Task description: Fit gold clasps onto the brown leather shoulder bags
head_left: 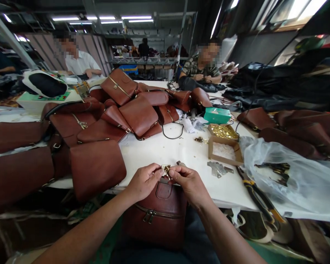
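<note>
Between my two hands is a small gold-coloured metal clasp [167,169], held just above the table's front edge. My left hand [145,180] pinches it from the left with thumb and forefinger. From the right, my right hand [187,179] grips it the same way, fingers curled. A dark metal end of something [179,162] shows behind the right fingers; its kind is unclear. Below the hands, a brown leather bag [162,216] with a front zip rests upright on my lap against the table edge. The clasp's finer parts are too small to make out.
Brown leather bags [139,113] are piled at the left and back of the white table [181,146]. At right lie a box of gold fittings [222,131], a cardboard box [225,150], metal plates [219,169], pliers [260,194] and a plastic bag [294,172]. Co-workers sit opposite.
</note>
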{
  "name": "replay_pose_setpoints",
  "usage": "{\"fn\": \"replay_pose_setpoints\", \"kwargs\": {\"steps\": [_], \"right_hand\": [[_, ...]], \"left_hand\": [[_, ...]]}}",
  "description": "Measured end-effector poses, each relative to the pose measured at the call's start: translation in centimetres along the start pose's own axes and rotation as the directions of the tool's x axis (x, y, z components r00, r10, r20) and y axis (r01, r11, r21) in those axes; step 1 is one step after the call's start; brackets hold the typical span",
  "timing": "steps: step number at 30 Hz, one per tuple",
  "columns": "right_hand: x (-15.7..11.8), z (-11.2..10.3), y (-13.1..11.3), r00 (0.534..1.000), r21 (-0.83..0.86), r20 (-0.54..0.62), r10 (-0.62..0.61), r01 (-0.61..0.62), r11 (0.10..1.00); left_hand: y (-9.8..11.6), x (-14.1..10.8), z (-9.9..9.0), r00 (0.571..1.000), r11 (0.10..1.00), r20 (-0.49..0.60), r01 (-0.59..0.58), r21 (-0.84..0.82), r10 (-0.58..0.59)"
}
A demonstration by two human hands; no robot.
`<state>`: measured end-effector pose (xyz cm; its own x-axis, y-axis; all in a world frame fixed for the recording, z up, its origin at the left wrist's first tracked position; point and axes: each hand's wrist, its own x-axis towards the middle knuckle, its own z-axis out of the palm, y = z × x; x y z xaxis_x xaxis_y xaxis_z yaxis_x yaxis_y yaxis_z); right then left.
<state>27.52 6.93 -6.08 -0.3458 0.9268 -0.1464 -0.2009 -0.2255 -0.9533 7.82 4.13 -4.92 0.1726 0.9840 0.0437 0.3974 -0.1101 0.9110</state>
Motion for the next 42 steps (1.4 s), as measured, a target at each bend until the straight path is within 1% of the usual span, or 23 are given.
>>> {"fn": "replay_pose_setpoints", "kwargs": {"steps": [3, 5, 10, 17, 25, 28, 30, 33, 35, 37, 39, 42], "right_hand": [[-0.5, 0.2, 0.2, 0.998, 0.075, 0.052, 0.045, -0.049, 0.996], [-0.7, 0.1, 0.4, 0.996, 0.119, 0.068, 0.058, -0.066, 0.991], [-1.0, 0.1, 1.6, 0.999, 0.207, 0.001, 0.045, -0.045, 0.977], [-1.3, -0.5, 2.2, 0.998, 0.276, -0.065, 0.02, -0.001, 0.961], [-1.7, -1.2, 2.1, 0.987, 0.295, -0.151, 0.058, -0.011, 0.956], [-1.9, -1.4, 2.3, 0.986, 0.335, -0.149, 0.08, -0.025, 0.942], [-2.0, -1.5, 2.4, 0.99, 0.346, -0.125, 0.06, -0.013, 0.938], [-2.0, -1.5, 2.5, 0.992, 0.282, -0.126, 0.008, 0.028, 0.959], [-1.9, -1.3, 2.3, 0.986, 0.224, -0.166, -0.01, 0.047, 0.973], [-1.7, -1.2, 2.0, 0.98, 0.215, -0.197, -0.004, 0.047, 0.976], [-1.5, -1.2, 1.6, 0.98, 0.275, -0.196, 0.03, 0.025, 0.961], [-1.1, -1.5, 1.2, 0.982, 0.383, -0.162, 0.094, -0.026, 0.923]], "left_hand": [[-0.4, -0.2, -0.3, 0.999, 0.995, -0.038, -0.01, 0.099, 0.014], [-0.5, -0.2, -0.3, 0.999, 0.992, -0.051, -0.005, 0.127, 0.012], [-0.1, 0.1, 0.5, 0.994, 0.98, -0.11, 0.008, 0.201, 0.014], [0.9, 1.2, 1.4, 0.994, 0.961, -0.097, -0.018, 0.275, 0.047], [1.3, 1.9, 2.6, 0.992, 0.951, -0.103, -0.045, 0.305, 0.08], [1.3, 2.2, 2.8, 0.991, 0.948, -0.107, -0.041, 0.316, 0.079], [1.3, 2.3, 3.0, 0.99, 0.944, -0.113, -0.041, 0.327, 0.083], [1.4, 2.4, 3.1, 0.989, 0.939, -0.12, -0.042, 0.341, 0.088], [1.4, 2.4, 3.0, 0.989, 0.94, -0.12, -0.038, 0.34, 0.084], [1.5, 2.3, 2.9, 0.99, 0.943, -0.12, -0.034, 0.331, 0.078], [1.5, 2.2, 2.8, 0.991, 0.946, -0.116, -0.032, 0.322, 0.073], [1.5, 2.1, 2.6, 0.993, 0.946, -0.099, -0.034, 0.323, 0.07]]}}
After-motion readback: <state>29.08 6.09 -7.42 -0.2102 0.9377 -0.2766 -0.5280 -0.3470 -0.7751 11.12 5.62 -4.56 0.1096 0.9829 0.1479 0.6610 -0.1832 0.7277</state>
